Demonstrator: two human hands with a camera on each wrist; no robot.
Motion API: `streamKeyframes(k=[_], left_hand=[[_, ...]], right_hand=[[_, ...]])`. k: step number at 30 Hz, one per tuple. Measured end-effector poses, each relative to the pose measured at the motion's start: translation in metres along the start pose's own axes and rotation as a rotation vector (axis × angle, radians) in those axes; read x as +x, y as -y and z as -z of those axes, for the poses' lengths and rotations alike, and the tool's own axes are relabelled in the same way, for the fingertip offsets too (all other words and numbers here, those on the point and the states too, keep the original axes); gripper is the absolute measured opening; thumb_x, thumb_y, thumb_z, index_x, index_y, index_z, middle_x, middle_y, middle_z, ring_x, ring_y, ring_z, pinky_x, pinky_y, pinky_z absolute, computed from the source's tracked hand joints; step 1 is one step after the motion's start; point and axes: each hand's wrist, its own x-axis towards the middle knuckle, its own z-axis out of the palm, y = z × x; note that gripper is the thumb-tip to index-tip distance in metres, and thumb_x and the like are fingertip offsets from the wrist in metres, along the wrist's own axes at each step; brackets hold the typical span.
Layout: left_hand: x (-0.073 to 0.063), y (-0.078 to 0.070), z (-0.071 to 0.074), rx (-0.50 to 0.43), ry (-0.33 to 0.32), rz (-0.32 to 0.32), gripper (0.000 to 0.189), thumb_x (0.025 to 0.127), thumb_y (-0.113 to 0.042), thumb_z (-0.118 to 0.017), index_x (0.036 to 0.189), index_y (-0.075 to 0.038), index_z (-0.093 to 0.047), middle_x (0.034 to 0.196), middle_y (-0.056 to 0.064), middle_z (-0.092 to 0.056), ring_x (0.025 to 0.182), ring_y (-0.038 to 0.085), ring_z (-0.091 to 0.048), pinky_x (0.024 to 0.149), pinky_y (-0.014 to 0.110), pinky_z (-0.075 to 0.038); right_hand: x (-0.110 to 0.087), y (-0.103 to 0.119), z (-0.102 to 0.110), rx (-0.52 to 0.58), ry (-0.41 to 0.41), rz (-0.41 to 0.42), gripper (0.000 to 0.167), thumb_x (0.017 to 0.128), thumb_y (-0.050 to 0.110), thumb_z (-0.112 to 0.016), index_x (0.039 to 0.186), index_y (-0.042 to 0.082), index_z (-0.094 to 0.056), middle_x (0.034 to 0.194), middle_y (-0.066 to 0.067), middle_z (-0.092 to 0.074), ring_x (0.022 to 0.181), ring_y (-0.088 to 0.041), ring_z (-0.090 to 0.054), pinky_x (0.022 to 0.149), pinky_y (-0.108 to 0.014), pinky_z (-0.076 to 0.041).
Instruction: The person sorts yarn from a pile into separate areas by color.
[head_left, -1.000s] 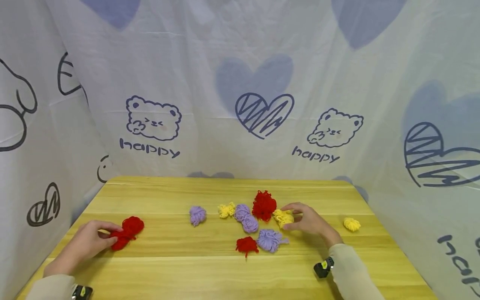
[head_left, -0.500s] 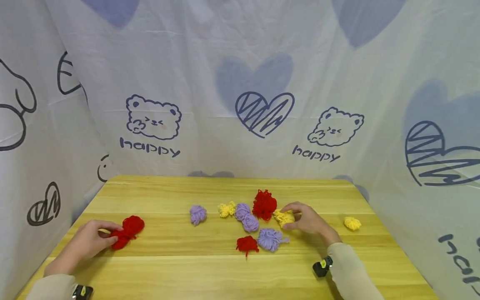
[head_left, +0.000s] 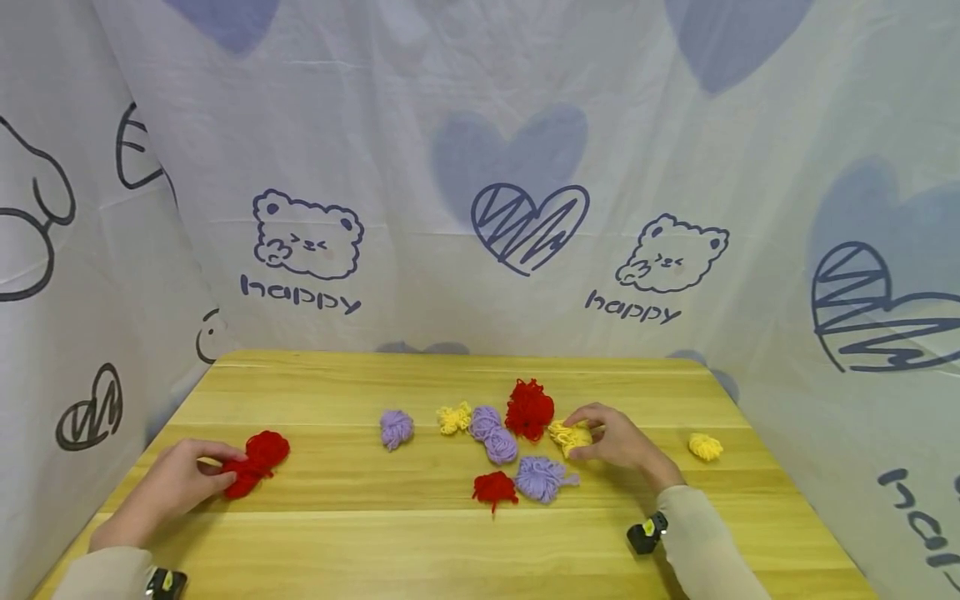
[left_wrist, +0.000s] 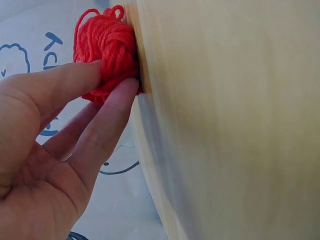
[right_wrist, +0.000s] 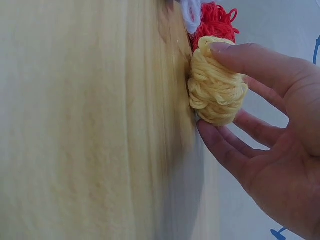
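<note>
At the table's left side my left hand (head_left: 172, 483) pinches a red yarn ball (left_wrist: 107, 45) between thumb and fingers. In the head view this red yarn (head_left: 264, 454) shows as two lumps, the nearer one partly behind the fingertips. My right hand (head_left: 618, 442) holds a yellow yarn ball (head_left: 567, 437), right of the middle. Its thumb lies over the top of the yellow yarn (right_wrist: 217, 87) in the right wrist view, with fingertips at the lower side. A large red yarn ball (head_left: 529, 410) sits just left of that yellow one.
Purple yarn balls (head_left: 493, 435) lie mid-table beside a small yellow one (head_left: 453, 419). Nearer are a purple ball (head_left: 538, 479) and a small red one (head_left: 494, 488). One purple ball (head_left: 396, 429) lies further left, one yellow (head_left: 705, 447) far right. Printed cloth (head_left: 420, 275) surrounds the wooden table (head_left: 390, 550).
</note>
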Motion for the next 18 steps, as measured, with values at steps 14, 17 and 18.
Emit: streamKeyframes(k=[14, 17, 18], left_hand=[[0.0007, -0.0016, 0.0003, 0.007, 0.000, 0.000, 0.024, 0.086, -0.003, -0.078, 0.110, 0.001, -0.077, 0.112, 0.029, -0.073, 0.089, 0.030, -0.075, 0.068, 0.028, -0.061], [0.0010, -0.0018, 0.0002, 0.006, 0.000, 0.003, 0.024, 0.086, -0.003, -0.078, 0.110, 0.001, -0.077, 0.112, 0.029, -0.073, 0.089, 0.030, -0.075, 0.069, 0.031, -0.062], [0.0011, -0.0017, 0.0001, 0.005, 0.000, 0.003, 0.024, 0.086, -0.003, -0.078, 0.109, 0.001, -0.077, 0.112, 0.029, -0.073, 0.089, 0.030, -0.075, 0.069, 0.031, -0.062]], right_hand=[[-0.0026, -0.0003, 0.0031, 0.004, -0.014, 0.002, 0.033, 0.082, 0.011, -0.087, 0.112, 0.011, -0.074, 0.128, -0.015, -0.065, 0.115, -0.035, -0.061, 0.100, -0.055, -0.056], [-0.0033, -0.0016, 0.0044, 0.010, -0.019, -0.005, 0.033, 0.082, 0.011, -0.087, 0.112, 0.011, -0.074, 0.129, -0.015, -0.064, 0.116, -0.035, -0.061, 0.101, -0.054, -0.055], [-0.0036, -0.0019, 0.0049, 0.016, -0.020, -0.007, 0.033, 0.082, 0.011, -0.087, 0.112, 0.011, -0.074, 0.129, -0.015, -0.064, 0.116, -0.035, -0.061, 0.101, -0.054, -0.055]])
